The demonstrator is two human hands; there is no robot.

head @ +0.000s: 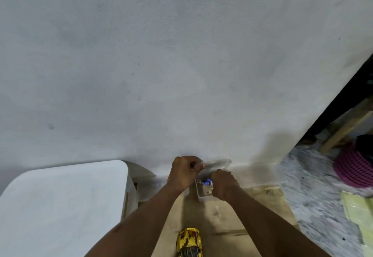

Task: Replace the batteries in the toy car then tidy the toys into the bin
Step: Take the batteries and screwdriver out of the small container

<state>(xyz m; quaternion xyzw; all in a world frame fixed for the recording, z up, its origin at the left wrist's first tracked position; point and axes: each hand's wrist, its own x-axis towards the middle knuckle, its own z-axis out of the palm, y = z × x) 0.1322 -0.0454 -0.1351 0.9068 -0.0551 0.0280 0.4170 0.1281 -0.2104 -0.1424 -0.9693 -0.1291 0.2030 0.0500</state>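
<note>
L hand (185,173): pinches clear lid (219,163), lid raised by the wall.
R hand (224,184): curled over box (202,195); can't tell if it holds anything.
batteries (206,182): blue, inside box.
toy car (189,242): gold, on brown board btwn forearms, apart from box.
white bin (60,206): left of arms.

Shiny gold toy car (189,242) upright on brown surface (232,216); blue batteries (206,182) inside small clear box (201,195).
</note>
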